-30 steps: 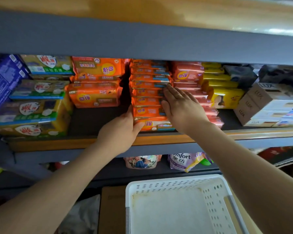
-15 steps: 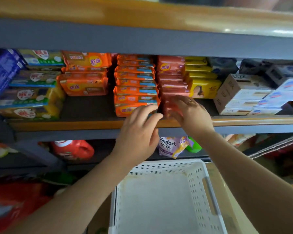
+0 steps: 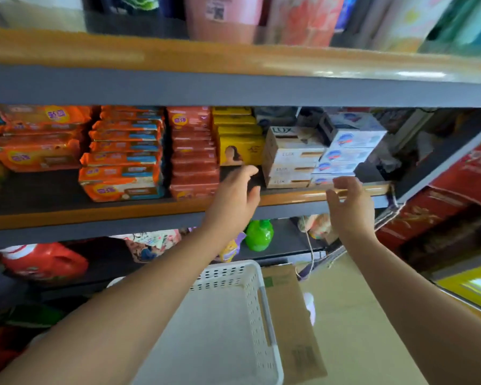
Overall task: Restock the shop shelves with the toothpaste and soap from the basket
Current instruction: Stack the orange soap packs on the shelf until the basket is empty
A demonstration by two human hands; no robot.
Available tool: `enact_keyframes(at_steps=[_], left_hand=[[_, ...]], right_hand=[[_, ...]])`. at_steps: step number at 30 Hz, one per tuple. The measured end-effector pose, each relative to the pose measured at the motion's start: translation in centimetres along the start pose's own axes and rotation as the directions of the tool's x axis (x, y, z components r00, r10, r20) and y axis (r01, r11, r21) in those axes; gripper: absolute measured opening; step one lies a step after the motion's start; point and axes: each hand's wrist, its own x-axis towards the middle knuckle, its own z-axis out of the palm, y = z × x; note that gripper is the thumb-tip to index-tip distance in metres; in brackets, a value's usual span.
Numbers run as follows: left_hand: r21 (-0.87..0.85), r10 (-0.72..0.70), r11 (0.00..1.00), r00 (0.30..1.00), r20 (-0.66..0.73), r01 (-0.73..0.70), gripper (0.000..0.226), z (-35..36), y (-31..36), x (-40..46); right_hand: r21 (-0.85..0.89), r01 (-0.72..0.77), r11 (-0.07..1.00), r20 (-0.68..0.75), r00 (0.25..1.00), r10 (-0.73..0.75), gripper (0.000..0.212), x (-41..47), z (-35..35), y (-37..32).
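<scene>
Soap (image 3: 121, 182) lined the shelf (image 3: 95, 209), our basket (image 3: 225, 315) looked empty, and both hands (image 3: 235, 195) (image 3: 350, 201) hung spread, holding nothing.

On the middle shelf (image 3: 178, 207) the soap packs (image 3: 122, 154) stand in piles at the left. More packs (image 3: 193, 151) are piled just to their right. Right of those come the small packs (image 3: 240, 140), set further back. Then come the Lux boxes (image 3: 289, 159), and the other boxes (image 3: 345, 151) are right beside them. The left hand (image 3: 233, 201) is in front of the shelf edge, below the small packs. The right hand (image 3: 350, 207) is in front of the edge, below the other boxes. The basket (image 3: 264, 315) is below the hands. A bottle (image 3: 258, 236) stands on the shelf under the middle one, behind the basket.
</scene>
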Motion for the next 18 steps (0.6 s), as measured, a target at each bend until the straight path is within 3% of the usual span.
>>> enact_keyframes(at_steps=[3,4,6,9,13,18], left_hand=[[-0.007,-0.120,0.993,0.992,-0.033,0.120,0.055,2.9,1.5,2.4],[0.024,-0.099,0.995,0.991,-0.085,0.102,0.059,3.6,2.0,3.0],[0.178,0.081,0.983,0.982,-0.172,-0.050,0.063,4.4,3.3,4.3],[0.331,0.256,0.918,0.965,-0.066,-0.220,0.072,5.5,5.6,7.3],[0.372,0.151,0.915,0.988,0.040,-0.155,0.088,7.2,8.2,11.0],[0.358,0.178,0.915,0.982,0.060,-0.188,0.075,8.2,7.9,12.2]], right_hand=[[0.154,-0.133,0.979,-0.010,0.991,0.136,0.042,2.2,-0.7,2.6],[0.201,-0.161,0.966,0.009,0.987,0.163,0.046,2.8,-0.6,3.2],[0.268,-0.194,0.944,0.044,0.981,0.189,0.054,4.1,-0.3,4.1],[0.357,-0.188,0.915,0.084,0.982,0.169,0.056,6.3,-0.4,5.0],[0.391,-0.125,0.912,0.151,0.986,0.070,0.054,9.1,-1.2,6.2],[0.370,-0.103,0.923,0.365,0.930,-0.042,0.048,12.2,-2.4,6.8]])
